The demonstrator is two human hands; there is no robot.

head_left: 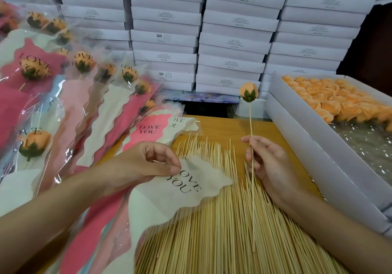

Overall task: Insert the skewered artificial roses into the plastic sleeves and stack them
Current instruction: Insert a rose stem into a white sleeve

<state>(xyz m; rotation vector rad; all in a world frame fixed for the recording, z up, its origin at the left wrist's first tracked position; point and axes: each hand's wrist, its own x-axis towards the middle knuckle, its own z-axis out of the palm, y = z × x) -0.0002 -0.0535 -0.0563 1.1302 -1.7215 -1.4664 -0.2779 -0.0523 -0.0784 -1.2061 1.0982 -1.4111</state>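
Right hand (271, 163) pinches skewered orange rose (248, 92) upright by its stick, above loose bamboo skewers (212, 231) at tabletop's near edge. Left hand (148, 163) pinches top rim of cream "LOVE YOU" sleeve (186, 191) lying on skewers. Filled sleeves (63, 104) stacked along left edge.

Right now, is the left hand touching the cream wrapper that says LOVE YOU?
Touching. The head view shows the left hand pinching the top edge of the cream sleeve between thumb and fingertip.

Sleeves (186, 183) read "LOVE YOU"; stacked white boxes (163, 38) read "SGS".
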